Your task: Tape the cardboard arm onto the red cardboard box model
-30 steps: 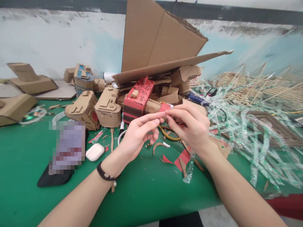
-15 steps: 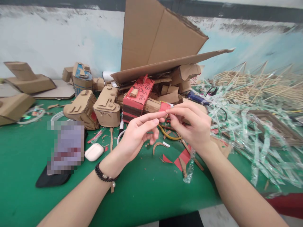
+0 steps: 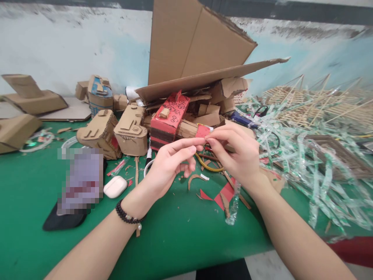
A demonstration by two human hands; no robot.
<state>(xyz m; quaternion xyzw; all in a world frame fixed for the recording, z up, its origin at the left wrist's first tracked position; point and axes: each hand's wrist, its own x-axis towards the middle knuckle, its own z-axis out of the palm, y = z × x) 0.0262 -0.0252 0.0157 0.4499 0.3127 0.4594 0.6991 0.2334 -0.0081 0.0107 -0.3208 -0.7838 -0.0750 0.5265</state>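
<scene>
My left hand (image 3: 171, 165) hovers above the green table, its index finger stretched toward my right hand and its other fingers partly curled. The thumb and index finger of my right hand (image 3: 237, 149) are pinched at the left index fingertip; anything between them is too small to make out. Just behind the fingertips lies a red and brown cardboard model (image 3: 170, 114) with black drawn patterns and a red-banded arm (image 3: 203, 131). Red paper scraps (image 3: 227, 193) and a yellow ring (image 3: 208, 165) lie below my hands.
Brown cardboard pieces (image 3: 131, 130) stand left of the red model. A phone (image 3: 83, 179) and white case (image 3: 115, 186) lie at left. Tangled green-clear tape (image 3: 317, 182) and wooden sticks (image 3: 305, 103) spread over the right side. A large cardboard sheet (image 3: 175, 42) rises behind.
The right thumb has shifted slightly up toward the left index fingertip, closing the right pinch a little. My left hand keeps nearly the same pose.
</scene>
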